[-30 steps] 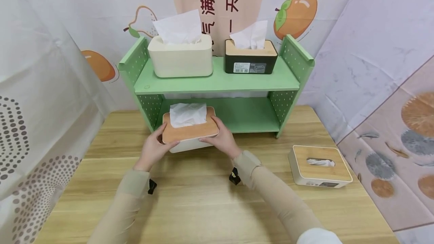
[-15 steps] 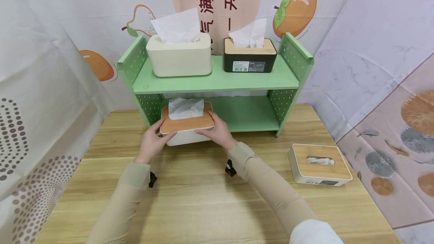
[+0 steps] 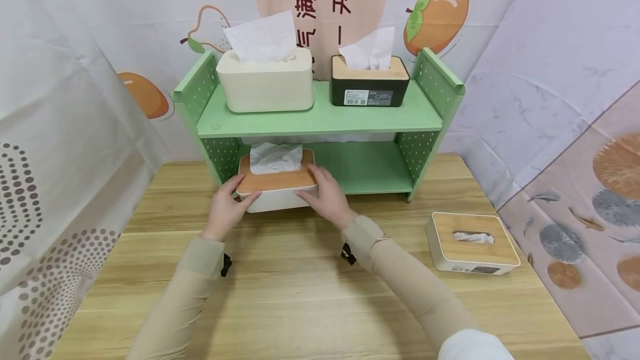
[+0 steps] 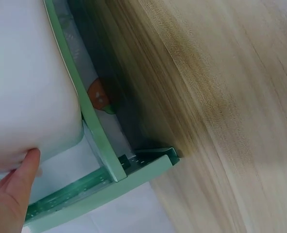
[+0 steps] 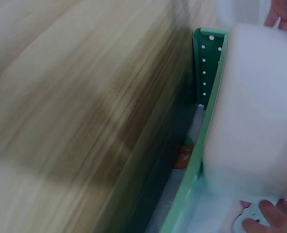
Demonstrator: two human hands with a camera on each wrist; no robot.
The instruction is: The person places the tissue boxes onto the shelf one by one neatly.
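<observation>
A white tissue box (image 3: 280, 200) with a wood-look lid and a tissue sticking out sits at the left of the lower green shelf, its front reaching past the shelf's edge. My left hand (image 3: 223, 213) holds its left front corner, thumb on the front face. My right hand (image 3: 329, 198) grips the right front corner, thumb likewise in front. The left wrist view has the left thumb (image 4: 24, 177) at the box's lower edge. Fingers of the right hand (image 5: 277, 217) lie close by the box's end in the right wrist view.
On the upper level of the green shelf rack (image 3: 320, 121) stand a cream tissue box (image 3: 267, 90) and a black one (image 3: 370, 90) with a wood-look lid. Another wood-topped tissue box (image 3: 472, 246) lies on the table (image 3: 295, 304) at the right. Printed cloths hang behind.
Both hands have moved the tissue box back, farther onto the lower shelf, and its front now faces me more squarely. My right hand has shifted slightly right over the last half second.
</observation>
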